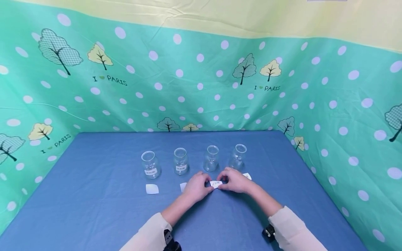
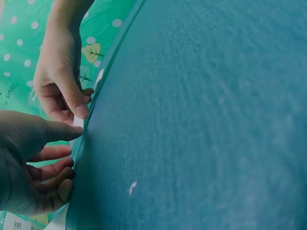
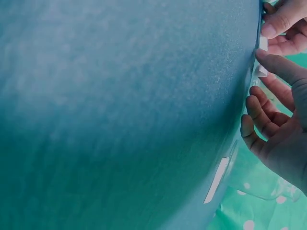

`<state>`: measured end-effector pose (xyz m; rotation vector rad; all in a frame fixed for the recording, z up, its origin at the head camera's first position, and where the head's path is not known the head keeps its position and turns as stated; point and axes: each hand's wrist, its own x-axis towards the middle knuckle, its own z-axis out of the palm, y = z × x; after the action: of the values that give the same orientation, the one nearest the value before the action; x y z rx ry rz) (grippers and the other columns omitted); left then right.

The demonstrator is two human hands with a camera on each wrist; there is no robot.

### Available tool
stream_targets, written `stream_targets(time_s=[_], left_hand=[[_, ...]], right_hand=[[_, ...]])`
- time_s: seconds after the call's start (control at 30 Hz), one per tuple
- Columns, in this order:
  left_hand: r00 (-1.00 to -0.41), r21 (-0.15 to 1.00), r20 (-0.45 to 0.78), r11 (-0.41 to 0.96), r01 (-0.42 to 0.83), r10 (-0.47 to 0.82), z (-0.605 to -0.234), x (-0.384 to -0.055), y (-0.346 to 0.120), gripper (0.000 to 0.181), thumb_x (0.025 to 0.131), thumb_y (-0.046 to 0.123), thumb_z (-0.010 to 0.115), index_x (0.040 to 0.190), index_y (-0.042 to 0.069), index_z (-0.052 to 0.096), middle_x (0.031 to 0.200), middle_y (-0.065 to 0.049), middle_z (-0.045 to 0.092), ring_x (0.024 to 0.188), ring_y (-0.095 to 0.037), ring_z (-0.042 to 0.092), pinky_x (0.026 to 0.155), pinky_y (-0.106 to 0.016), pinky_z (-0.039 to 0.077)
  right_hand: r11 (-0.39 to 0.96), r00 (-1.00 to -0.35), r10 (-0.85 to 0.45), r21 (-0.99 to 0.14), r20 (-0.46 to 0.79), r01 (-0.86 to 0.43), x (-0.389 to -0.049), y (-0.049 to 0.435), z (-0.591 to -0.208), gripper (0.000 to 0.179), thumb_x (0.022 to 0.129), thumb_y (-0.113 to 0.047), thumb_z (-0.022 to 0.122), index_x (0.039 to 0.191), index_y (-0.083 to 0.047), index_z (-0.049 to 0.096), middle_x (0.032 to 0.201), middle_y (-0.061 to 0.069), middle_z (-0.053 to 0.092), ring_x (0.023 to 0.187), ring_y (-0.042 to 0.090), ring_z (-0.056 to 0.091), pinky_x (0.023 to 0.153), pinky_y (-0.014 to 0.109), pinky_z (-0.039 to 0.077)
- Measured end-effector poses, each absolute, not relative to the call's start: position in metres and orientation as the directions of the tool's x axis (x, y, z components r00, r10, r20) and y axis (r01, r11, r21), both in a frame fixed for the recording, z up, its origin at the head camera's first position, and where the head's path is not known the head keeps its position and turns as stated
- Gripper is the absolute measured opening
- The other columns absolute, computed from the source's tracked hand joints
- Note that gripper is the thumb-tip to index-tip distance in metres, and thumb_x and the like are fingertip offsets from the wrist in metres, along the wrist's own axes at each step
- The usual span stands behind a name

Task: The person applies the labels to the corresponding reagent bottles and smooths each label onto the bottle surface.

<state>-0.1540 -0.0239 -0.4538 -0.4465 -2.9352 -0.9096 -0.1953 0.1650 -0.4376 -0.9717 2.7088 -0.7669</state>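
Between both hands is a small white label [image 1: 215, 184] with printed writing, held close over the blue table in the head view. My left hand [image 1: 196, 186] pinches its left end with thumb and index finger. At the opposite end, the thumb and index finger of my right hand [image 1: 235, 180] grip it. In the left wrist view the label [image 2: 78, 122] appears edge-on between the thumbs. Just behind the hands stands a glass jar [image 1: 211, 161] with no label visible. Partly covered by my left hand is a white paper piece [image 1: 183, 187].
Left of centre, two glass jars, one [image 1: 150, 165] and another [image 1: 180, 160], carry labels on their fronts. A further jar [image 1: 237, 157] stands behind my right hand. Another label [image 1: 247, 176] lies beside that hand, and a blank paper piece [image 1: 152, 189] lies at left.
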Motion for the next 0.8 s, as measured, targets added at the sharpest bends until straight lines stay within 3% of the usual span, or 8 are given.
stream_targets(time_s=[0.33, 0.6, 0.8], left_hand=[[-0.970, 0.724, 0.108, 0.652, 0.227, 0.218, -0.454, -0.156, -0.034, 0.022, 0.079, 0.021, 0.072, 0.094, 0.006, 0.068, 0.082, -0.003, 0.064, 0.079, -0.016, 0.058, 0.071, -0.027, 0.046], [-0.970, 0.812, 0.077, 0.550, 0.195, 0.230, -0.452, -0.158, -0.037, 0.013, 0.085, 0.017, 0.067, 0.090, 0.006, 0.070, 0.077, -0.002, 0.068, 0.060, -0.005, 0.056, 0.059, -0.020, 0.046], [-0.971, 0.881, 0.026, 0.454, 0.133, 0.236, -0.450, -0.156, -0.036, 0.014, 0.087, 0.014, 0.064, 0.091, 0.003, 0.069, 0.074, -0.007, 0.067, 0.054, -0.014, 0.060, 0.049, -0.024, 0.047]], right_hand=[[0.632, -0.811, -0.584, -0.607, 0.035, -0.481, -0.197, 0.168, -0.437, 0.020, 0.077, -0.023, 0.075, 0.093, -0.013, 0.069, 0.082, 0.003, 0.056, 0.068, 0.009, 0.050, 0.061, 0.018, 0.041], [0.624, -0.835, -0.549, -0.649, 0.031, -0.434, -0.194, 0.165, -0.432, 0.020, 0.079, -0.024, 0.074, 0.095, -0.015, 0.069, 0.083, 0.004, 0.058, 0.064, 0.005, 0.047, 0.059, 0.020, 0.042], [0.613, -0.836, -0.546, -0.657, 0.049, -0.439, -0.192, 0.164, -0.429, 0.021, 0.079, -0.024, 0.074, 0.097, -0.014, 0.068, 0.084, 0.004, 0.058, 0.064, 0.005, 0.048, 0.059, 0.020, 0.043]])
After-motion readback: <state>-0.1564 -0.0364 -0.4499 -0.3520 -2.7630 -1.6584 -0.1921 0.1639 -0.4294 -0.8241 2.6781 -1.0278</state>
